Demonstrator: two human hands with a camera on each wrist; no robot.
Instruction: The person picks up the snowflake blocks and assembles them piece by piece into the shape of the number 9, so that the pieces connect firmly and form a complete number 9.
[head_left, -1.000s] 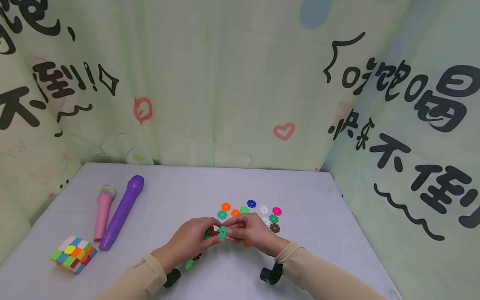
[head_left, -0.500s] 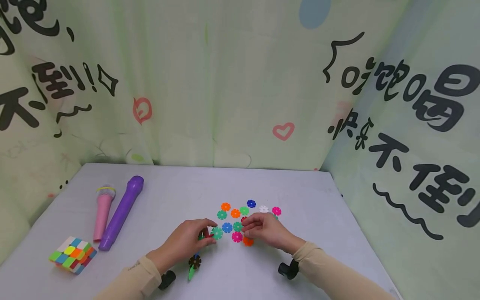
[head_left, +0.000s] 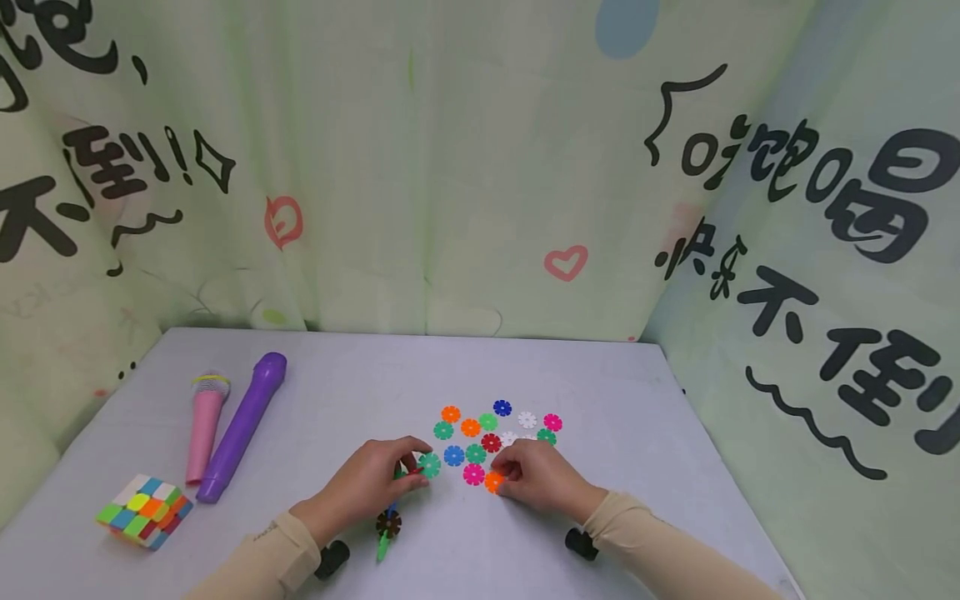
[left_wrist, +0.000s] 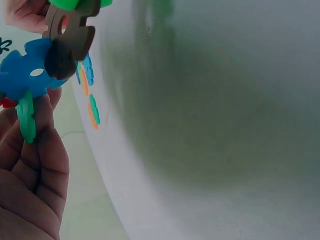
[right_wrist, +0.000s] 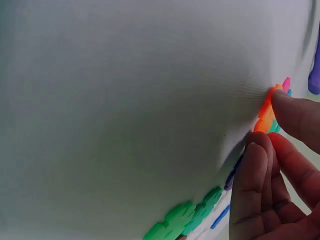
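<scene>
My left hand [head_left: 372,482] holds a chain of interlocked plastic snowflake discs over the table. A green disc [head_left: 429,465] stands out at its fingertips, and a brown disc [head_left: 388,523] hangs below. In the left wrist view the chain also shows a blue disc [left_wrist: 31,67] slotted into the brown one. My right hand [head_left: 543,477] has thumb and fingers at an orange snowflake disc [head_left: 493,482] on the near side of the loose discs. In the right wrist view, that orange disc [right_wrist: 266,111] sits between thumb and fingertips, pinched at its edges.
Loose discs lie flat ahead of the hands, among them a blue disc [head_left: 453,456], a pink disc [head_left: 473,474] and a red disc [head_left: 491,442]. At the left are a pink microphone [head_left: 206,429], a purple microphone [head_left: 243,427] and a puzzle cube [head_left: 145,510].
My right hand has left the chain, moved right, and come down onto the orange disc. My left hand has drawn slightly left with the chain.
</scene>
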